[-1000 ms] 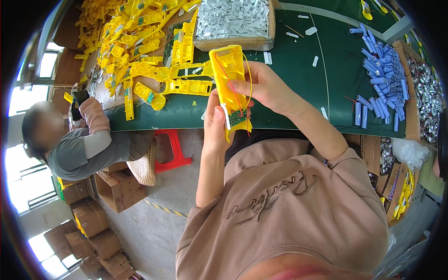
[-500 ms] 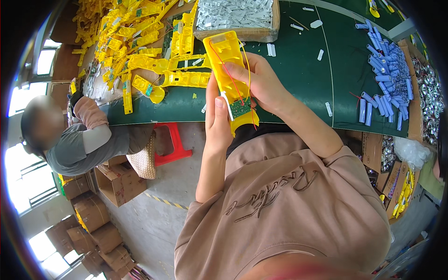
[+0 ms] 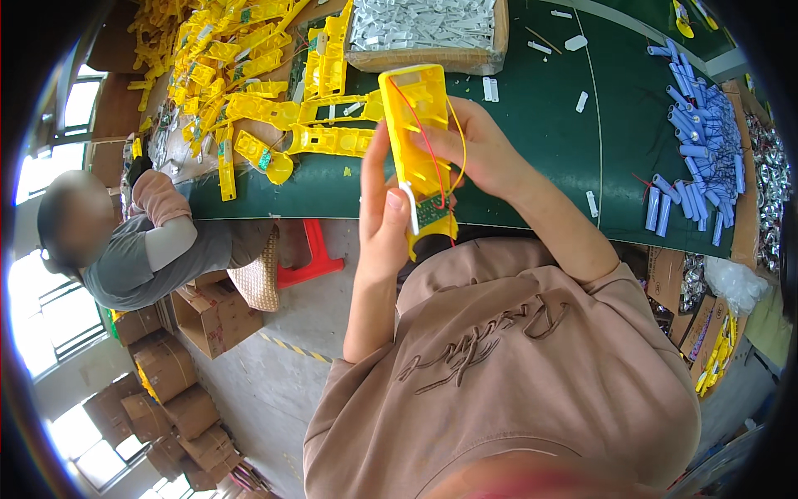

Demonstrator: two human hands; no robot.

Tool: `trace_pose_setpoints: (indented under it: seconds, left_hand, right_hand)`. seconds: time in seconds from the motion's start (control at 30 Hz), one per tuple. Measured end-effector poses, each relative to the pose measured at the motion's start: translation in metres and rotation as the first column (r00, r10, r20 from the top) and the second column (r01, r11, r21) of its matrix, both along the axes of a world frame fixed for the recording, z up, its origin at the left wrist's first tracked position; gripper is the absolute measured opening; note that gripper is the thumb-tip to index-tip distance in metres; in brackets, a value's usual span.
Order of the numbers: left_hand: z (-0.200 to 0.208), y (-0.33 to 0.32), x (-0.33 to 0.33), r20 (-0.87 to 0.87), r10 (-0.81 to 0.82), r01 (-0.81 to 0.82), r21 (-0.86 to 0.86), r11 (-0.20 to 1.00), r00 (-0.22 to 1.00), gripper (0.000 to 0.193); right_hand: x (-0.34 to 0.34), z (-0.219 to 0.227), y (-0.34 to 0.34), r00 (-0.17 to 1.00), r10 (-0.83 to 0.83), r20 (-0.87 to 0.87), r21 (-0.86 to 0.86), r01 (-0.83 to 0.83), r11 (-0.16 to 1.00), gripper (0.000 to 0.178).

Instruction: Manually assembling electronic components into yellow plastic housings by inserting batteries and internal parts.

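A long yellow plastic housing (image 3: 418, 133) with a small green circuit board and thin red and yellow wires is held up over the near edge of the green table (image 3: 540, 166). My left hand (image 3: 384, 212) grips its lower left side, thumb beside a small white strip. My right hand (image 3: 482, 150) holds its right side, fingers on the wires. Both hands are closed on the housing.
Many yellow housings (image 3: 249, 91) are heaped at the table's far left. A box of silvery parts (image 3: 424, 29) stands behind. Blue cylinders (image 3: 698, 150) lie at the right. A seated person (image 3: 141, 241) is at left, by a red stool (image 3: 312, 254) and cardboard boxes (image 3: 166, 366).
The yellow housing has been turned more upright and shifted slightly right in my hands; my left thumb has slid to its lower edge.
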State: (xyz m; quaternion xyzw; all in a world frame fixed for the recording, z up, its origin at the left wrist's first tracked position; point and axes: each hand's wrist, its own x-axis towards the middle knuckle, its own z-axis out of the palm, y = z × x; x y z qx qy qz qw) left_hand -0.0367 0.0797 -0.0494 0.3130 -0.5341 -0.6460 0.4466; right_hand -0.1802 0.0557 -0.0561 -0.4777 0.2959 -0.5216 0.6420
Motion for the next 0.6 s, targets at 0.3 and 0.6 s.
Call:
trace_pose_setpoints:
  seconds: [0.3,0.6]
  left_hand:
    - [-0.005,-0.020,-0.014,0.098,0.255,-0.246,-0.099,0.964,0.962,0.044]
    - [-0.020,-0.027,-0.023,0.243,0.375,-0.289,-0.326,0.900,0.895,0.038]
  right_hand:
    - [-0.004,-0.003,-0.005,0.940,-0.321,-0.117,-0.223,0.291,0.931,0.022]
    - [0.023,-0.016,-0.013,0.434,-0.823,-0.368,-0.766,0.361,0.532,0.010]
